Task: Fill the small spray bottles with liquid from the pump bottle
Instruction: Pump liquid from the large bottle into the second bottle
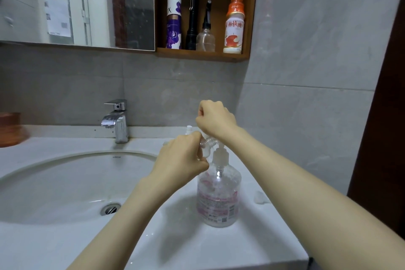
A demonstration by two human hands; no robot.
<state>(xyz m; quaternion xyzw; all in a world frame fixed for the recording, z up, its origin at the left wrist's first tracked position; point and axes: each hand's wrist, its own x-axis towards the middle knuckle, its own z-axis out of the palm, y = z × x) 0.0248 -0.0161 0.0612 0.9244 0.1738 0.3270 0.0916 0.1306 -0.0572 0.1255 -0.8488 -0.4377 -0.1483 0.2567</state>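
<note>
The clear pump bottle (219, 195) with a pink label stands on the white counter to the right of the basin. My left hand (182, 160) grips a small clear spray bottle (206, 146), tilted with its open threaded neck against the pump's spout. My right hand (215, 117) hovers just above the pump head as a curled fist. A small pale piece, apparently the spray cap, barely shows at the top of the fist. The pump head itself is hidden under that hand and wrist. Behind my left hand, a second small spray bottle (189, 130) stands on the counter.
The sink basin (65, 182) and chrome tap (117, 120) lie to the left. A small clear object (260, 198) sits on the counter by the right wall. A wall shelf (202, 56) above holds several bottles. The counter's front edge is near, low right.
</note>
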